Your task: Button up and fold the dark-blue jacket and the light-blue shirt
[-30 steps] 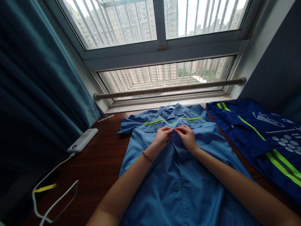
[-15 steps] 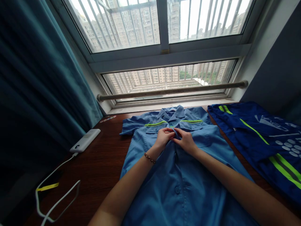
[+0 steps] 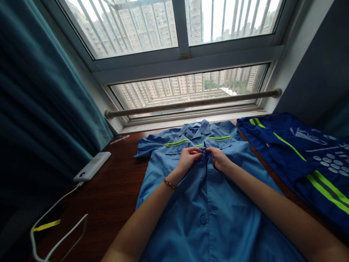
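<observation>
A light blue short-sleeved work shirt (image 3: pixel 174 214) lies front up, its collar (image 3: pixel 195 131) toward the window. Yellow-green stripes cross its chest above the pockets. My left hand (image 3: pixel 190 158) pinches the front placket at chest height, on the left. On the other side, my right hand (image 3: pixel 219 158) grips the opposite edge of the placket, thumb and fingers closed on the cloth. The fabric between them is slightly lifted, with a narrow gap. Whether a button sits under my fingertips is hidden. A lower button (image 3: pixel 203 219) shows on the shirt front.
A dark blue garment (image 3: pixel 283 156) with yellow-green bands lies at the right. On the brown wooden table (image 3: pixel 114 185) at the left are a white power bank (image 3: pixel 92 166) and its white cable (image 3: pixel 51 207) with a yellow tag. Behind are a metal rail (image 3: pixel 191 104) and window; a curtain (image 3: pixel 54 91) hangs left.
My hands have moved slightly apart; they were together at the placket before. The right hand now holds its edge to the right, and the view has shifted a little.
</observation>
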{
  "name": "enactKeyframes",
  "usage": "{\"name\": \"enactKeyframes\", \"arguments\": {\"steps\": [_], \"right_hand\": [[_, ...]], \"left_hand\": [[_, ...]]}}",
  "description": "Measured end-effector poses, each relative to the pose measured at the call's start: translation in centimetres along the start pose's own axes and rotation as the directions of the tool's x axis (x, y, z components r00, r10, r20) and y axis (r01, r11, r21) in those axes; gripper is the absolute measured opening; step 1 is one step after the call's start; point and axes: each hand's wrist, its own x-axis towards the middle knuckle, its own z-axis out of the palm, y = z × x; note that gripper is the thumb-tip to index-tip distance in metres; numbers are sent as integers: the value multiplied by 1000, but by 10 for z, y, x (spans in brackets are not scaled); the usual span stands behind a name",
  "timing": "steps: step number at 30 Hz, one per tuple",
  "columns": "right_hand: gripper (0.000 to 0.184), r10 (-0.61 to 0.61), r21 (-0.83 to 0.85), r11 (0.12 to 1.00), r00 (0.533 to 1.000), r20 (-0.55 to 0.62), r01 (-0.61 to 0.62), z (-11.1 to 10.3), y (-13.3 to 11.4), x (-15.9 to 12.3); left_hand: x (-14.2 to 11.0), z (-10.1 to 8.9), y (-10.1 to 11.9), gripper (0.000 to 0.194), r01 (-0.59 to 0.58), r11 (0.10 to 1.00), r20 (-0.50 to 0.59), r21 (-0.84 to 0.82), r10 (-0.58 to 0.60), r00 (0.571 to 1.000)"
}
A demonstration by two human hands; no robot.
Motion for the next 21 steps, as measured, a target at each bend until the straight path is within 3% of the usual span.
{"name": "enactKeyframes", "arguments": {"steps": [6,11,15,21], "right_hand": [[7,16,-7,1000,997,77,-16,-1,-3,-3],[9,2,-52,999,991,137,5,-2,-8,-7],[13,-35,-97,994,985,168,52,-3,-10,-8],[16,-50,-99,992,968,245,77,-6,-8,-6]], "left_hand": [[2,3,-5,34,-141,983,69,113,134,989],[2,4,-3,39,-76,997,26,-24,77,997],[2,1,0,29,-41,987,-34,-155,36,999],[4,-2,-2,24,-119,991,-61,-56,115,991]]}}
